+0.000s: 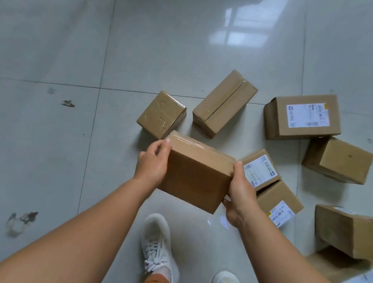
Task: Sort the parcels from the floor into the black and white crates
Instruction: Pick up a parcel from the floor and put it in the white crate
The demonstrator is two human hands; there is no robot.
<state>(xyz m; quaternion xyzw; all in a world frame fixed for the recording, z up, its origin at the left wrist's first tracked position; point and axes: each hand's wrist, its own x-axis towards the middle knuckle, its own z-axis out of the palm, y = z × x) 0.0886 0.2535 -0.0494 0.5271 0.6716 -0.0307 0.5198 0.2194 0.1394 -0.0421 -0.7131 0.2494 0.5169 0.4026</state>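
I hold a plain brown cardboard parcel (197,173) above the tiled floor, between both hands. My left hand (153,162) grips its left side, thumb on top near the taped edge. My right hand (240,195) grips its right side, fingers underneath. Several more cardboard parcels lie on the floor beyond and to the right: a small taped one (161,114), a long one (224,103), a labelled one (302,116), and a labelled one (260,169) just right of the held parcel. No crate is in view.
More parcels lie at the right: one plain (338,160), one with a label (279,203), one near the edge (350,232). My white shoes (158,246) stand below the held parcel. Scraps of debris (20,221) lie on the grey tiled floor at left.
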